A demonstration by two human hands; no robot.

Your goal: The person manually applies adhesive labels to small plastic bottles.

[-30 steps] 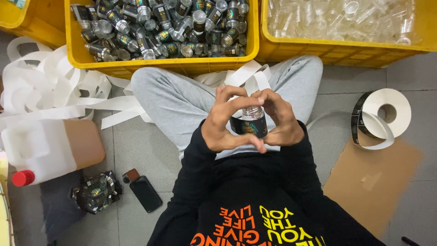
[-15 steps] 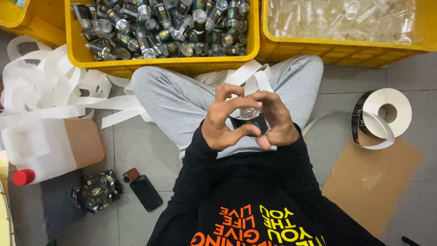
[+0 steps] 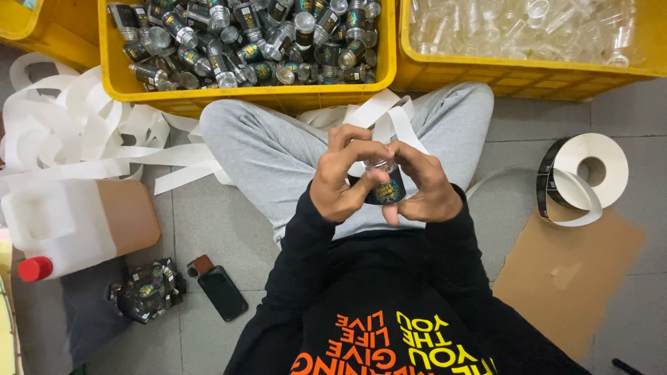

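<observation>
A small clear bottle [image 3: 384, 184] with a dark label sits between both my hands, held over my lap. My left hand [image 3: 342, 182] wraps its left side with the thumb pressed on the label. On the other side my right hand [image 3: 422, 189] cups the bottle, fingers curled over its top. Most of the bottle is hidden by my fingers. White backing strip [image 3: 383, 115] trails from near my hands over my grey trousers.
A yellow crate [image 3: 117, 80] of labelled bottles stands ahead, beside a yellow crate [image 3: 514, 69] of plain clear bottles. A label roll [image 3: 582, 177] lies right above a cardboard sheet [image 3: 566, 274]. Left: piled white strip [image 3: 66, 135], a jug [image 3: 69, 222], a phone [image 3: 222, 292].
My fingers have shifted around the bottle, turning it slightly; more of its dark label now faces up. My hands stay over my lap.
</observation>
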